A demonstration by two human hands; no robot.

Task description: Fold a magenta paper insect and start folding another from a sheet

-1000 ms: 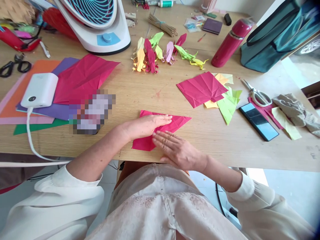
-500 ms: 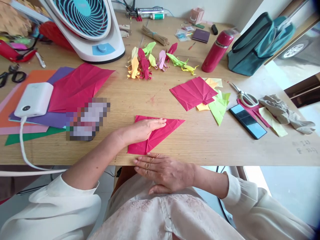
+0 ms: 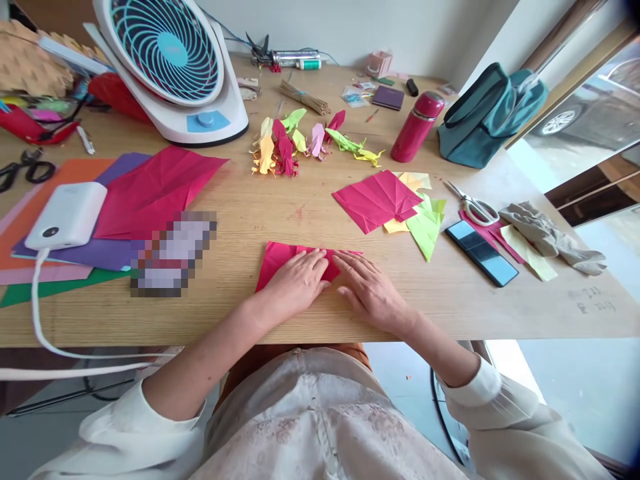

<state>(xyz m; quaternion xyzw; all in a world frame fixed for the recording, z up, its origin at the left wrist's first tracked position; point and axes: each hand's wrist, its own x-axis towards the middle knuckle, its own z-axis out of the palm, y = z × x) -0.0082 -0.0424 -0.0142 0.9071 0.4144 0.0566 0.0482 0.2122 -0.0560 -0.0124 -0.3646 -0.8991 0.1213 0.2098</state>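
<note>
A folded sheet of red origami paper (image 3: 274, 261) lies near the table's front edge, its middle and right part largely covered by my hands. My left hand (image 3: 300, 280) rests flat on it, fingers stretched toward the paper's far edge. Beside it, my right hand (image 3: 367, 287) lies over the paper's right part with its fingers extended and the thumb apart. The fingertips of both hands come close together at the upper fold. Further right, another creased red sheet (image 3: 377, 200) lies partly over green paper (image 3: 427, 223) and some orange paper.
Several folded paper figures (image 3: 284, 147) stand behind, near a white fan (image 3: 215, 127). At left, a power bank (image 3: 67, 215) sits on coloured sheets. To the right are a phone (image 3: 483, 253), scissors (image 3: 475, 208), gloves (image 3: 555, 233), a red flask (image 3: 416, 130) and a teal bag (image 3: 475, 133).
My right hand has risen from the table's front edge onto the red paper. My left hand has shifted slightly down on it. The view has tilted a little upward.
</note>
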